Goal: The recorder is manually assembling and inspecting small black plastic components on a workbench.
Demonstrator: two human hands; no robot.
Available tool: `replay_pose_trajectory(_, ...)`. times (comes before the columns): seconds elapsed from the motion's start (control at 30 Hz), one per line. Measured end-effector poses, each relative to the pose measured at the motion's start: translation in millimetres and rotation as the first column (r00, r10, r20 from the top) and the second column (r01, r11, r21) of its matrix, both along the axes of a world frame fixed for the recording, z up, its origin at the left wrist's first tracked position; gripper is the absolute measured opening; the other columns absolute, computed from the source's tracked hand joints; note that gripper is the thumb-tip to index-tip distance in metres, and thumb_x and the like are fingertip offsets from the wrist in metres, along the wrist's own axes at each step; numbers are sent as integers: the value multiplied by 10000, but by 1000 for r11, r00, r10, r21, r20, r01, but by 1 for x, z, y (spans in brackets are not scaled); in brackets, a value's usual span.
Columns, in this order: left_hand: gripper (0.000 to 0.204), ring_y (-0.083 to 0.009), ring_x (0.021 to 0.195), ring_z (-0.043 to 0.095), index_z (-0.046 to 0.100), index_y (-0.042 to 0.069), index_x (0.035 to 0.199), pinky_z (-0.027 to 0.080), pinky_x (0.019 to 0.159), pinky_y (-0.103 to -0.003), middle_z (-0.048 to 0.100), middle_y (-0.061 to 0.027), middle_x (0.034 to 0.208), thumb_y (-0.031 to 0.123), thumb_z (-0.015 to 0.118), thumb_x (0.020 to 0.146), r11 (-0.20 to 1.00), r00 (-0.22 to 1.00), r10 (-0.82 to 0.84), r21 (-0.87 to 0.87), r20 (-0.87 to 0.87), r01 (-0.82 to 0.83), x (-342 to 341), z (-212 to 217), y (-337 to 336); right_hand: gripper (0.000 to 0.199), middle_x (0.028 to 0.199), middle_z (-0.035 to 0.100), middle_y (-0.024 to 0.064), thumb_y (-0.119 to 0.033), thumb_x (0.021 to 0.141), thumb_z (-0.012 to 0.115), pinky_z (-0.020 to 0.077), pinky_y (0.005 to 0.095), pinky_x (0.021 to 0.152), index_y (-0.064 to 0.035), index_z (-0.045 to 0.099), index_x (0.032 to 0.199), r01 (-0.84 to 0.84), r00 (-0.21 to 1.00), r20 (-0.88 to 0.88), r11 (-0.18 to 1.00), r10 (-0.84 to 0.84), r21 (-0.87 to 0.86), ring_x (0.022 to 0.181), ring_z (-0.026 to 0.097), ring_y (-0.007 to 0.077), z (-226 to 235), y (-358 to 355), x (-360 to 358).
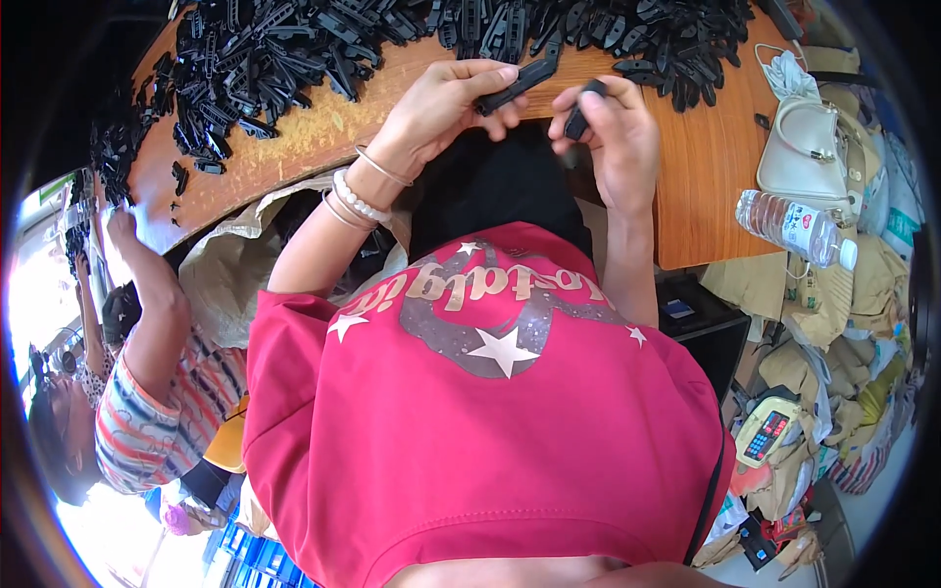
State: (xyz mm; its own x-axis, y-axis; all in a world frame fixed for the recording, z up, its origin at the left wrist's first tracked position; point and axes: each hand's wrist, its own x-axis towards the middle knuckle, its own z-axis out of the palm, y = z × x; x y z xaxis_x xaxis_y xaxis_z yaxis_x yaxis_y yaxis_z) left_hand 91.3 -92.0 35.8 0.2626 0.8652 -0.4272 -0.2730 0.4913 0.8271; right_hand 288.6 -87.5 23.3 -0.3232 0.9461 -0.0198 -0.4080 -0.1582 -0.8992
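My left hand (436,110), with bracelets on its wrist, grips a long, narrow black plastic part (518,86) between thumb and fingers over the table's near edge. Just to the right, my right hand (623,137) pinches a shorter black plastic piece (582,111) with its top end rounded. The two pieces are held apart. Beyond my hands, a large heap of loose black plastic parts (284,64) covers the far left of the wooden table (294,147). More of these black parts (667,49) lie in a group at the far right.
A white handbag (799,162), a clear water bottle (792,227) and a pale face mask (786,73) are at the right. Lower right, a keypad device (767,431) rests among wrappings. At left, a co-worker in a striped top (157,402) reaches toward the table.
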Motion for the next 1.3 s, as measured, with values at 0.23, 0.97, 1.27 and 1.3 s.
replay_pose_trajectory(0.23, 294, -89, 580, 558, 616, -36, 986, 444, 489, -207, 623, -68, 794, 230, 497, 941, 997, 996, 46, 60, -77, -41, 1, 0, -6, 276, 727, 644, 81, 23, 848, 550, 475, 193, 564, 11, 600, 1120, -150, 907, 414, 980, 83, 132, 603, 588, 88, 12, -11, 1)
replay_pose_trajectory(0.97, 290, -278, 560, 596, 648, 0, 983, 478, 528, -316, 653, -175, 814, 160, 710, 748, 711, 716, 200, 602, -669, 364, 3, 10, -20, 281, 756, 668, 65, -73, 737, 740, 480, 193, 597, 4, 612, 975, 65, 862, 444, 922, -245, 382, 672, 633, 90, -8, -7, -10)
replay_pose_trajectory(1.27, 381, -136, 505, 560, 589, 41, 1149, 462, 496, -270, 639, -93, 702, 158, 683, 799, 715, 827, 193, 653, -528, 250, 0, 3, -9, 156, 736, 666, 69, -19, 775, 694, 487, 180, 606, 31, 604, 891, 67, 936, 316, 958, -157, 278, 662, 630, 87, -19, 8, -20)
replay_pose_trajectory(1.3, 381, -136, 505, 560, 589, 41, 1149, 462, 496, -270, 639, -93, 702, 158, 683, 799, 713, 827, 193, 655, -528, 252, -1, 4, -7, 150, 747, 663, 72, -21, 782, 689, 487, 181, 612, 31, 609, 897, 20, 951, 296, 976, -85, 217, 660, 623, 84, -21, 12, -19)
